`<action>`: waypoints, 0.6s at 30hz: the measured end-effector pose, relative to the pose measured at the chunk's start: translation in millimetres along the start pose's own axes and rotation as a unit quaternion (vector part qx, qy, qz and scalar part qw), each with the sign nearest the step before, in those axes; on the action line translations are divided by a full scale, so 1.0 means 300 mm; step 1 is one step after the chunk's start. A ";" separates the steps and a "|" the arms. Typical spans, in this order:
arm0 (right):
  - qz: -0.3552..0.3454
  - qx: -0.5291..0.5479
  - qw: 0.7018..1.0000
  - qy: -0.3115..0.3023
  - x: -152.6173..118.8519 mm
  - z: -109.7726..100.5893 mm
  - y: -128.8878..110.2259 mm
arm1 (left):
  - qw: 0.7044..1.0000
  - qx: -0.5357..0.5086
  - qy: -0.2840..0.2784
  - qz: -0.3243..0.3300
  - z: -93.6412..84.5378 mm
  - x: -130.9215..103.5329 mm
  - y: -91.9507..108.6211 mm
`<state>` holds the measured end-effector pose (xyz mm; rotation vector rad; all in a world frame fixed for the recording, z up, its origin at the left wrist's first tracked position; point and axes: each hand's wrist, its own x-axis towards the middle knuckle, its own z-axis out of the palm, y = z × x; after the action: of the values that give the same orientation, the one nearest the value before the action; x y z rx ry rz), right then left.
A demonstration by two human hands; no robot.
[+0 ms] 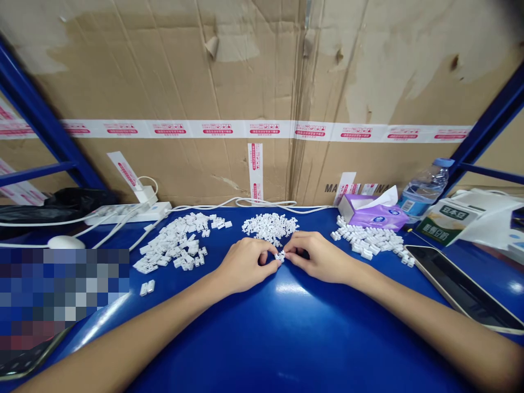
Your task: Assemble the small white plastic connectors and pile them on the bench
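Observation:
My left hand (pixel 248 263) pinches a small white plastic piece (pixel 279 256) between thumb and forefinger. The fingers of my right hand (pixel 315 256) are closed at the other side of that piece; a tiny white bit seems to lie at their tips, too small to make out. Just behind both hands is a heap of very small white parts (pixel 270 226). To the left spreads a larger pile of white plastic pieces (pixel 176 243), with a pair of pieces (pixel 147 287) lying apart in front. On the right lies another group of white pieces (pixel 370 240).
On the blue table (pixel 286 338), a phone (pixel 462 286) rests at the right. Behind it stand a purple tissue pack (pixel 374 214), a plastic bottle (pixel 426 188) and a green-white carton (pixel 444 221). A power strip (pixel 129 213) with white cables lies back left, before a cardboard wall (pixel 254 71).

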<state>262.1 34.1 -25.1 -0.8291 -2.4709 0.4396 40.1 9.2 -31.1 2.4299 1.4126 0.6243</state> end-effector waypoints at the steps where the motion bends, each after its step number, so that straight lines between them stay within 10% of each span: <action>1: 0.004 0.007 1.000 -0.002 -0.002 0.002 -0.008 | 1.000 -0.001 -0.001 0.003 0.000 -0.001 -0.001; 18: 0.118 -0.028 0.991 0.057 0.004 -0.014 0.061 | 1.000 -0.010 0.001 0.006 0.003 -0.003 -0.003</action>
<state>272.3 49.5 -29.3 -1.1435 -2.2990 0.3927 39.5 8.9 -32.5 2.4240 1.3869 0.6424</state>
